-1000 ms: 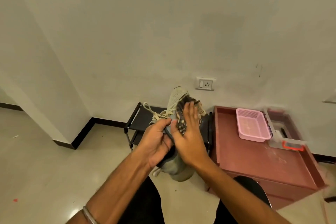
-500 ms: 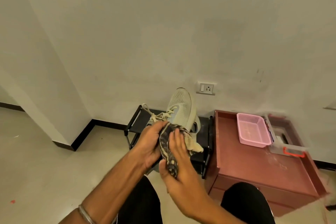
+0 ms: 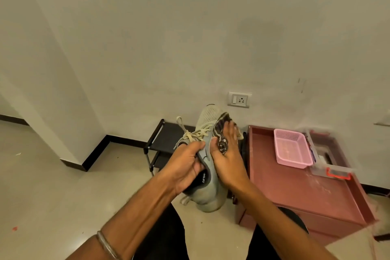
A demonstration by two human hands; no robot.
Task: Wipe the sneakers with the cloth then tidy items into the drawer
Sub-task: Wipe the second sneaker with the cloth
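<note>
Held up in front of the person, toe toward the wall, the sneaker [image 3: 207,160] looks light and soft-sided, best gripped at its collar, where the left hand [image 3: 183,168] clasps it while the right hand [image 3: 226,159] presses the limp cloth [image 3: 219,127] flat against its side.

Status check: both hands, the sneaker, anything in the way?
Left hand grips sneaker at the collar. Right hand presses patterned cloth flat against its side, fingers straight. Nothing blocking the wipe; drawer unit alongside, pink basket on top.
</note>
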